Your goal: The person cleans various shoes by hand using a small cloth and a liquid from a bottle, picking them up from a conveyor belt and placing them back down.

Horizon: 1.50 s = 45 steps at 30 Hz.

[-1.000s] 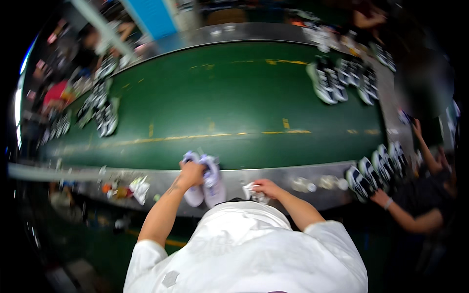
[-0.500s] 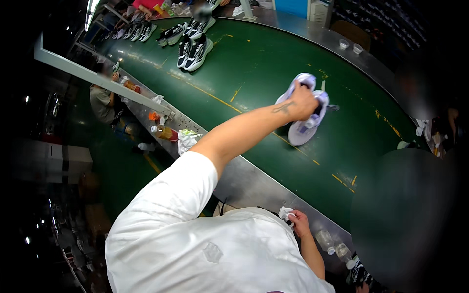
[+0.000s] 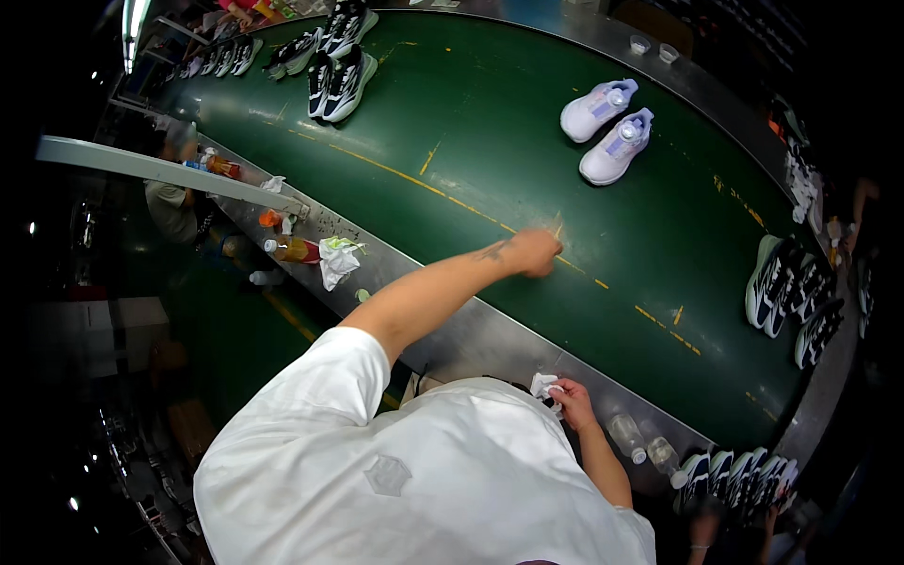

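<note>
A pale lavender pair of shoes (image 3: 606, 134) beyond your left hand (image 3: 540, 251), a white wad (image 3: 543, 387) in your right (image 3: 562, 395).

The two shoes stand on their soles, side by side and close together, on the green surface (image 3: 490, 122), nearer its far edge than yours. Their toes angle down to your left, their heels up to your right; one sits slightly closer to you. Uppers are whitish lavender, deeper at the collars, with a round, shiny pale piece near each opening. Your left hand is well apart from them. The wad, crumpled cloth or paper, you cannot tell which, is pinched in your right fingers near your waist.
</note>
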Tool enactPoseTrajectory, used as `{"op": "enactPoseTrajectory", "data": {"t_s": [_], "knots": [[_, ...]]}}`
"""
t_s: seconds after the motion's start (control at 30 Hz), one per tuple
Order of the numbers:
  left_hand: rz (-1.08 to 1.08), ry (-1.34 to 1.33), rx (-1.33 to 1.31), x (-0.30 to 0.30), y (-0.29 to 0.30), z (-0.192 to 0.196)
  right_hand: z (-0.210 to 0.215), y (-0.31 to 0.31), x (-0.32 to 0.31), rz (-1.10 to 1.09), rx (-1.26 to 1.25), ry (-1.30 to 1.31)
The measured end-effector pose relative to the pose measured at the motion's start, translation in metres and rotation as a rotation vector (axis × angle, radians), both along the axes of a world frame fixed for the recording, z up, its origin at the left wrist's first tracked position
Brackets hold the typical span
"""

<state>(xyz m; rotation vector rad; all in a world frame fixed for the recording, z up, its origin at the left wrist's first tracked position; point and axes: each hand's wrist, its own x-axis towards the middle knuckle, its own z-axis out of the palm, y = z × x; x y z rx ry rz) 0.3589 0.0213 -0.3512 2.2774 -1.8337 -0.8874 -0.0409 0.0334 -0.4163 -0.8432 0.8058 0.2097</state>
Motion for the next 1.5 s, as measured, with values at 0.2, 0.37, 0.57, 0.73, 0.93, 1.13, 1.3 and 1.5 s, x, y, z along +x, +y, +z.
{"op": "enactPoseTrajectory", "data": {"t_s": [0.2,0.37,0.57,0.73,0.93,1.13,1.3,1.5], "knots": [[0.249,0.364,-0.118,-0.099,0.153,-0.035,-0.005,0.003,0.001,-0.011,-0.034,-0.039],[0.403,0.557,-0.06,-0.146,0.242,-0.043,-0.008,0.007,0.0,-0.05,-0.046,-0.037],[0.423,0.393,0.088,-0.139,0.284,-0.045,-0.014,0.01,0.002,-0.026,-0.065,-0.076],[0.463,0.34,0.093,-0.118,0.285,0.001,-0.017,0.015,0.006,-0.003,-0.208,-0.046],[0.491,0.279,0.047,-0.037,0.295,0.031,-0.011,0.045,0.025,0.037,-0.342,-0.023],[0.465,0.034,-0.13,0.129,0.296,0.067,0.004,0.08,0.094,0.049,-0.372,0.003],[0.498,-0.201,-0.138,0.308,0.27,0.083,-0.004,0.101,0.182,0.05,-0.362,-0.041],[0.529,-0.433,-0.178,0.506,0.252,0.059,-0.042,0.135,0.27,0.247,-0.422,-0.082]]}}
